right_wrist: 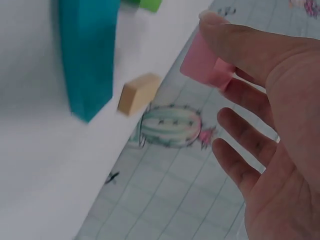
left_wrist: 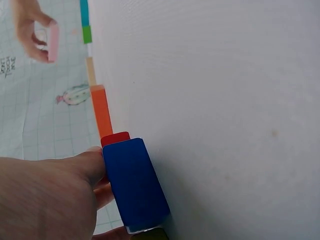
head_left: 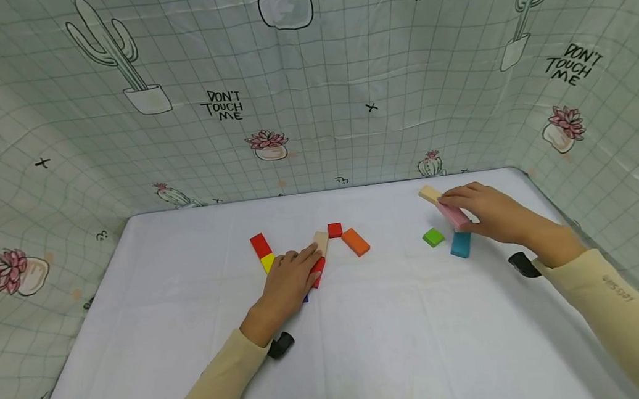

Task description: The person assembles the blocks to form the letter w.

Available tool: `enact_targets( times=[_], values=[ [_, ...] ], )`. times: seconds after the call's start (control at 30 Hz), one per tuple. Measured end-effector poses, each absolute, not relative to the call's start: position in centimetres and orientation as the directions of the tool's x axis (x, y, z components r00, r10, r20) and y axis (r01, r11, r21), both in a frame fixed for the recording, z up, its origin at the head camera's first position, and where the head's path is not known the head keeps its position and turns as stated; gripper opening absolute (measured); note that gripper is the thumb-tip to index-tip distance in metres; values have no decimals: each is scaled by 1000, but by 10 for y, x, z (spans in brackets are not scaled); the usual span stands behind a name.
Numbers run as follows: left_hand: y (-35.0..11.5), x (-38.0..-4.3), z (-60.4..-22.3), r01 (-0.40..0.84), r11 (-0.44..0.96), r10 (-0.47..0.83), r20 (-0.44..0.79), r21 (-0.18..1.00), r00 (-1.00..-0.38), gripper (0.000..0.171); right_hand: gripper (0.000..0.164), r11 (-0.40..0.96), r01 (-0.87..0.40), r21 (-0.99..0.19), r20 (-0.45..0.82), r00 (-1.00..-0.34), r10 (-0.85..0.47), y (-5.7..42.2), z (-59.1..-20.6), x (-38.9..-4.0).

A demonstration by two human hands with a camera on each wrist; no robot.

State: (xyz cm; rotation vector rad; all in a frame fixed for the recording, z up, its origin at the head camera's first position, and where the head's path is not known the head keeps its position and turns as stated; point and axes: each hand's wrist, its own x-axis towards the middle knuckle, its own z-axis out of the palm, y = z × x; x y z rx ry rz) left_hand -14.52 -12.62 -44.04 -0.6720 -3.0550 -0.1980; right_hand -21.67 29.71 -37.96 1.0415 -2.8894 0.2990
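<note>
My right hand (head_left: 490, 212) pinches a pink block (head_left: 454, 216) between thumb and fingers. In the right wrist view the pink block (right_wrist: 202, 62) is held off the table. Below and around that hand lie a teal block (head_left: 460, 245), a green block (head_left: 433, 236) and a light wooden block (head_left: 429, 193). My left hand (head_left: 289, 282) is low at the table, thumb and fingers about a red block (head_left: 318, 272). A pale wooden block (head_left: 321, 241) touches the red one. A blue block (left_wrist: 135, 182) stands close by the left hand, mostly hidden in the head view.
Left of the left hand lie a red block (head_left: 260, 245) and a yellow block (head_left: 267, 262), end to end. A small red block (head_left: 335, 230) and an orange block (head_left: 356, 242) lie right of it. A patterned cloth (head_left: 312, 101) hangs behind the white table (head_left: 396, 342).
</note>
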Motion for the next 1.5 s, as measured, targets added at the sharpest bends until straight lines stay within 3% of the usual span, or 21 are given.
enact_targets(
  times=[0.5, 0.73, 1.5],
  values=[
    [-127, -146, -441, 419, 895, 420, 30, 154, -907, 49, 62, 611, -776, -157, 211, -631, -747, 236, -401, -208],
    [-127, -145, -440, 431, 890, 430, 43, 150, -902, 48, 63, 628, -756, -183, 142, -652, -744, 214, -408, -197],
    [-126, -145, -440, 427, 892, 424, 48, 150, -904, 48, 60, 614, -781, -114, 56, -622, -781, 171, -421, -172]
  ],
)
